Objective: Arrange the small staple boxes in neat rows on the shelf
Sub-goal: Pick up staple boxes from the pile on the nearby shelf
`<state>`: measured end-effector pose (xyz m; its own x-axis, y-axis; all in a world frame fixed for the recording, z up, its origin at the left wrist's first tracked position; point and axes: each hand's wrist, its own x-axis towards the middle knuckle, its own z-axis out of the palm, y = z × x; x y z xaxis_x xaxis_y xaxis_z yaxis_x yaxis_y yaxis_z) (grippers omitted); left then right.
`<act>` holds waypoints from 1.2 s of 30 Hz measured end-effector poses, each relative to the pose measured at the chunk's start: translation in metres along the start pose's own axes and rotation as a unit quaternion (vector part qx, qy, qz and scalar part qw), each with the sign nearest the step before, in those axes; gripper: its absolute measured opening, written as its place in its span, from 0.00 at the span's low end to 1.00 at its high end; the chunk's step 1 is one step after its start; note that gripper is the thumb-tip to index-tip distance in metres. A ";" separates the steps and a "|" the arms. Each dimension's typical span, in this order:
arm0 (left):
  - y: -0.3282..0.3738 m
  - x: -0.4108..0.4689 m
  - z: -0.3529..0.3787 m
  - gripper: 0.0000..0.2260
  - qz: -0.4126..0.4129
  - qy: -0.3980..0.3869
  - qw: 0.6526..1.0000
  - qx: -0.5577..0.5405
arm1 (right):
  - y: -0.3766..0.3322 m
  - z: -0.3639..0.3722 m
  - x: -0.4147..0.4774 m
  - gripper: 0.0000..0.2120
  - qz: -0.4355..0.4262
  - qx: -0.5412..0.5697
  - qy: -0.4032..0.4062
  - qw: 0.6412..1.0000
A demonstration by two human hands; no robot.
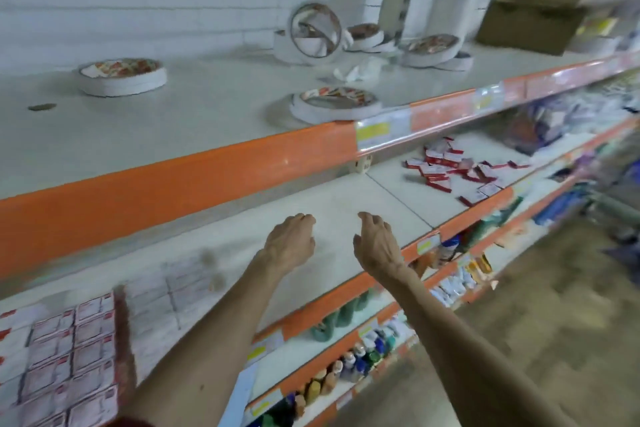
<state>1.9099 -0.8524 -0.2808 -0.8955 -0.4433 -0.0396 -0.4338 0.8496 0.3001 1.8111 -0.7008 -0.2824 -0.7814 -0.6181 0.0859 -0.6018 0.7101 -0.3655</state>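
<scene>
Both hands held nothing: the left hand (290,244) and the right hand (379,246) hovered side by side, fingers loosely bent downward, over a bare stretch of the white metal shelf with an orange front edge (346,196). The loose heap of small red-and-white staple boxes (450,170) lay well apart toward the shelf's right end. Tidy rows of the same boxes (72,350) filled its left front corner. White tape rolls (121,78) sat on the upper shelf (207,107).

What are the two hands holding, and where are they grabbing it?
Nothing. The left hand and the right hand hover empty above the shelf, both loosely curled. The jumbled staple boxes lie farther right, untouched.
</scene>
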 end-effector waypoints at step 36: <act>0.426 0.322 0.152 0.12 0.031 0.034 0.997 -0.054 | 0.501 -0.162 0.159 0.14 0.049 0.004 -0.043 0.998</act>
<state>1.4219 -0.5897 -0.3104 -0.9097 -0.4127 0.0464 -0.3616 0.8420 0.4004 1.3591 -0.3887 -0.3017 -0.8189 -0.5732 -0.0298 -0.5220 0.7654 -0.3764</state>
